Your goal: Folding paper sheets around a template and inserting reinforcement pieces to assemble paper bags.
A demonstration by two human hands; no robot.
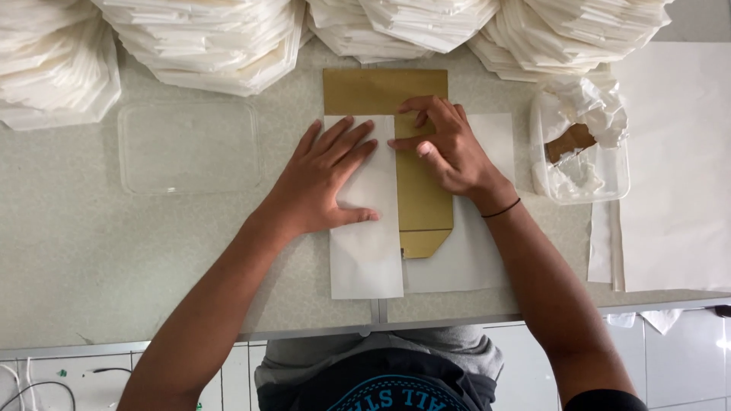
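Pressing: left hand (324,179) flat on white paper (365,251) | right hand (449,148) fingers on brown template (422,202) | stacks (205,46) behind

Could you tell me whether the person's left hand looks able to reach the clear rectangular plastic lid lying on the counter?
Probably yes. The left hand lies flat on the folded white paper sheet, and the clear rectangular plastic lid sits just beside it on the speckled counter, with nothing between.

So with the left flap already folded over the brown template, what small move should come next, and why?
Probably fold the right flap over. The left hand lies flat on the folded left flap of the white paper, while the right hand presses on the brown cardboard template. The paper's right side is unfolded on the counter, and the template is uncovered there.
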